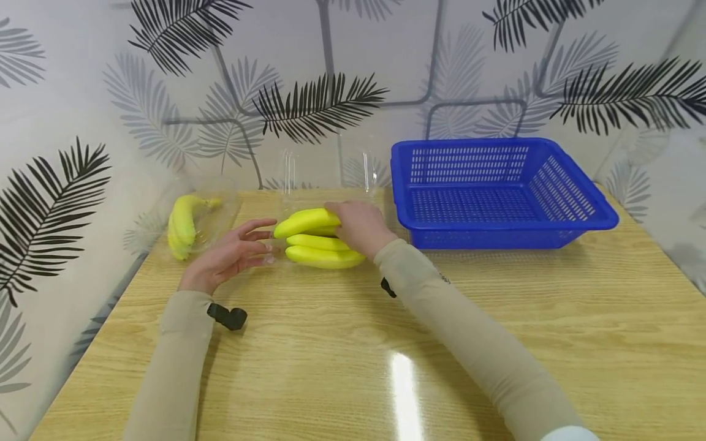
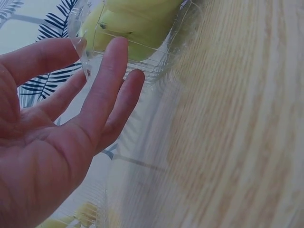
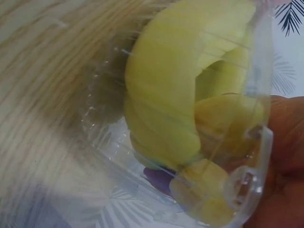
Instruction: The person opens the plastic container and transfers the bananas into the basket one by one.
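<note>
The right hand (image 1: 361, 225) grips a banana bunch (image 1: 324, 258) in a clear clamshell (image 3: 114, 142). Left of this grip, the left hand (image 1: 228, 256) is relaxed.

Indoors, kind unclear, wooden table (image 1: 309, 349), leafy backdrop (image 1: 336, 92)

Several bananas (image 1: 325, 257) (overlapping), two boxes (image 1: 212, 228) (image 1: 326, 171), one basket (image 1: 491, 239).

Yel. bananas (image 1: 320, 242) in clr box (image 3: 267, 152)
</note>
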The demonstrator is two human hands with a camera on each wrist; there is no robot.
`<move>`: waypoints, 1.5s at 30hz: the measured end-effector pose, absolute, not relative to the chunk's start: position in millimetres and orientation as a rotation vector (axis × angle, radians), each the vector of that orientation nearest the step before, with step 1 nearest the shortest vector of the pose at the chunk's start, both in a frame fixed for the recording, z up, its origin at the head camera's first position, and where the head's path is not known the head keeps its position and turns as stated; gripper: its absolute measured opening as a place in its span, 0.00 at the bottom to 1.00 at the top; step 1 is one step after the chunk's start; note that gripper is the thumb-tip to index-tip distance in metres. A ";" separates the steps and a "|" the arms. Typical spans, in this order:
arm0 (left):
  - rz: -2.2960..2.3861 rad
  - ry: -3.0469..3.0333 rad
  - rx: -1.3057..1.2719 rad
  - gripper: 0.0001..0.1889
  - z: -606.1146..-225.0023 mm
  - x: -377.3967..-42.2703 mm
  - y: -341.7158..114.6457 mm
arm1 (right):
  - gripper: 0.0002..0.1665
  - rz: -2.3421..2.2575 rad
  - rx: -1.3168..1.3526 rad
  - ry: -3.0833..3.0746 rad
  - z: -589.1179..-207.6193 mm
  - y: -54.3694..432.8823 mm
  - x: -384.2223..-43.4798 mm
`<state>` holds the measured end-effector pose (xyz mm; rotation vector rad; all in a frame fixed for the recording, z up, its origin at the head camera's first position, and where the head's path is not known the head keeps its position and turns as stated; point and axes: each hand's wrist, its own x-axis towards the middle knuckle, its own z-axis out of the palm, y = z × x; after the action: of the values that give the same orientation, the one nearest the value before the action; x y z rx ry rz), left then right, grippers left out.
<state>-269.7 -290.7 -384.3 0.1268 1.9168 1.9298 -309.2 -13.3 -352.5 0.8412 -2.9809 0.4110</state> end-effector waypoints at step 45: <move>1.932 1.911 0.177 0.36 -384.4 -269.9 -288.4 | 0.30 0.584 0.453 -2.776 -286.4 165.0 -318.9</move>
<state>-269.9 -288.4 -384.4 0.1769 1.9115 1.9321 -318.9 165.0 -286.4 0.4532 -2.7763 0.5838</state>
